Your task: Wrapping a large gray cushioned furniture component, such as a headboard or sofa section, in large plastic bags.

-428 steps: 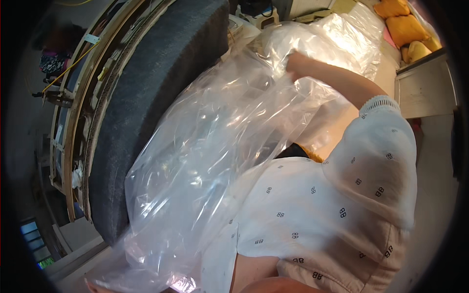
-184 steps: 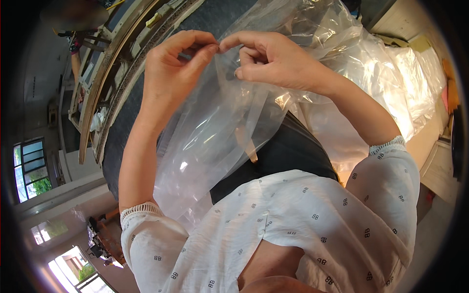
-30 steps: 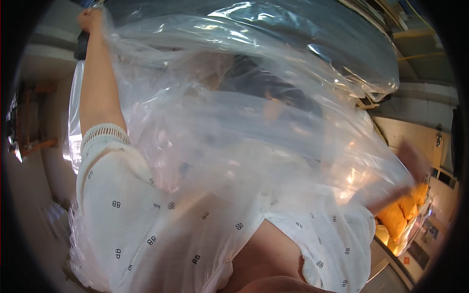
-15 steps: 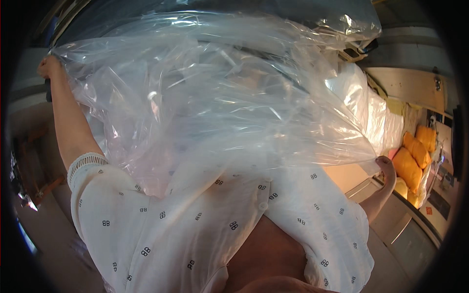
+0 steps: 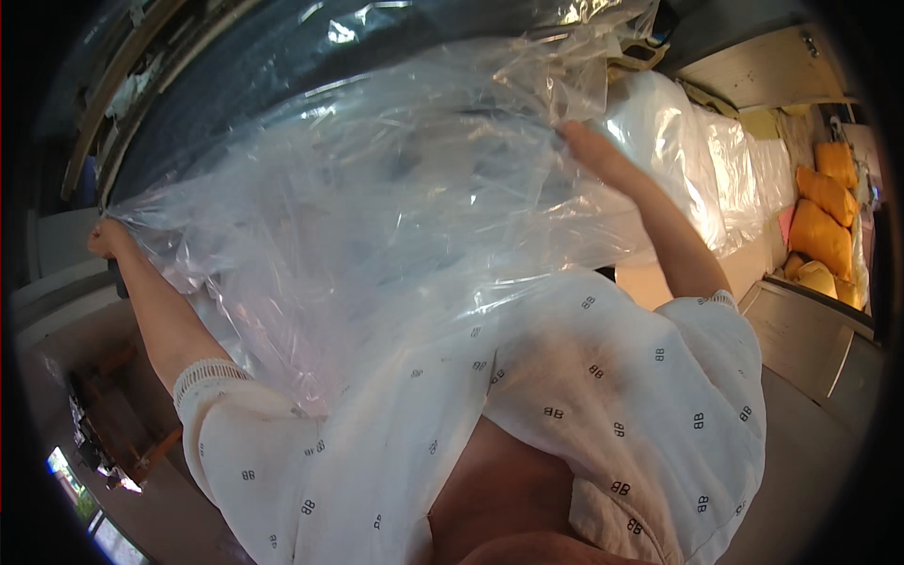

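Observation:
A large clear plastic sheet (image 5: 395, 188) spreads in wrinkled, shiny folds before me and falls against the front of my white patterned shirt. Far out on the left, my left hand (image 5: 105, 239) is closed in a fist on the sheet's corner, pulling it taut into creases. My right hand (image 5: 586, 149) reaches forward to the right of the middle, its fingers closed on a gathered part of the same plastic. A dark surface (image 5: 254, 94) lies beyond and partly under the sheet. What lies beneath the cloudy folds I cannot make out.
Plastic-wrapped bundles (image 5: 669, 141) stand at the right, beside a pale board (image 5: 753, 61). Orange packed bags (image 5: 819, 235) are piled farther right. Along the far left runs a wooden frame (image 5: 122, 85). A brown stand (image 5: 122, 414) is at the lower left.
My right hand has moved from low on the right up and inward, taking the plastic with it. My left hand keeps hold of its corner. The view has shifted, showing more dark surface.

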Tool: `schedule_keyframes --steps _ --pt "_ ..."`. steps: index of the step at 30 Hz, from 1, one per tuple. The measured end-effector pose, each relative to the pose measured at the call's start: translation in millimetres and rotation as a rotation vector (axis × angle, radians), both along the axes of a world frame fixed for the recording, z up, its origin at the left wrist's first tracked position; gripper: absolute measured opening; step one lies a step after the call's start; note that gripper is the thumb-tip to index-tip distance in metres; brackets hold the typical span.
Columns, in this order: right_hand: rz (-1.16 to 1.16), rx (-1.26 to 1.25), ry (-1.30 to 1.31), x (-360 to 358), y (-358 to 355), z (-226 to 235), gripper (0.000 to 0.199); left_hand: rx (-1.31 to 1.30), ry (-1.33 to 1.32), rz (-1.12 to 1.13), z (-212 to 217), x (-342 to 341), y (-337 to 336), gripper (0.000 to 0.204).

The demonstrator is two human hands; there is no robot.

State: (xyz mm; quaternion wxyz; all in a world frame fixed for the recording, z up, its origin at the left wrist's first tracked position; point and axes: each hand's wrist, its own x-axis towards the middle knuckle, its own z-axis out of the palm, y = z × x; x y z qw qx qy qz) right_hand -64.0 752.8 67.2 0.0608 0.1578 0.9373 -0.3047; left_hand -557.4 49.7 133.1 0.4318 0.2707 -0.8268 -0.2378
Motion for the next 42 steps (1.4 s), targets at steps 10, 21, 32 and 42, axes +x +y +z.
schedule_keyframes --steps 10,21,32,42 --pt "-0.443 0.499 0.2 96 69 209 0.033 0.051 0.131 -0.223 10 46 33 0.025" --pt "-0.456 1.324 0.388 116 141 175 0.022 0.172 -0.008 -0.248 -5 15 34 0.024" --pt "-0.044 -0.109 -0.587 36 157 81 0.073 -0.275 -0.348 -0.091 -1 77 -44 0.027" --pt "-0.04 -1.235 0.121 -121 75 -75 0.048 -0.384 -0.386 -0.047 1 67 -38 0.031"
